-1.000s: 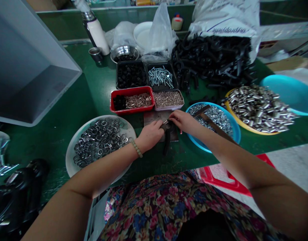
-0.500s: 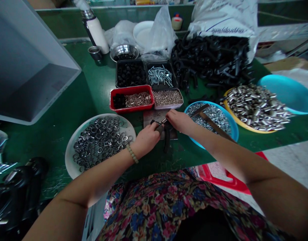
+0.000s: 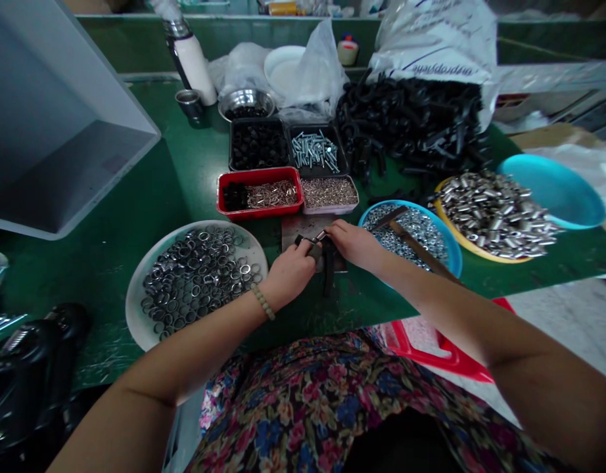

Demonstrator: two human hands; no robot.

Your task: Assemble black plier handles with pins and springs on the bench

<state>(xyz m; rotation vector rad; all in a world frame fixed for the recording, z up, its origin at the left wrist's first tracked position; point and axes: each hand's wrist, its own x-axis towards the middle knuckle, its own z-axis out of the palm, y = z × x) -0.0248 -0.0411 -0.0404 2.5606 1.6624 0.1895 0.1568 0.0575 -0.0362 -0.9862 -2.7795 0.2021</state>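
Note:
My left hand (image 3: 290, 270) and my right hand (image 3: 355, 243) meet over a small grey metal plate (image 3: 303, 230) on the green table. Between them stands a black curved lever part (image 3: 327, 266), its handle pointing toward me. My left fingers are curled round its top end together with a small silver piece (image 3: 319, 238). My right fingers pinch the same spot from the right. A beaded bracelet (image 3: 262, 301) is on my left wrist.
A white bowl of metal rings (image 3: 194, 276) sits left, a blue bowl of nuts (image 3: 416, 226) and a yellow bowl of silver sleeves (image 3: 495, 210) right. Trays of small parts (image 3: 283, 171) lie behind, then a heap of black levers (image 3: 411, 121). A grey bin (image 3: 51, 131) stands far left.
My left hand has lifted and closed tighter on the black part's top; both hands have drawn slightly nearer together. The view has shifted a little.

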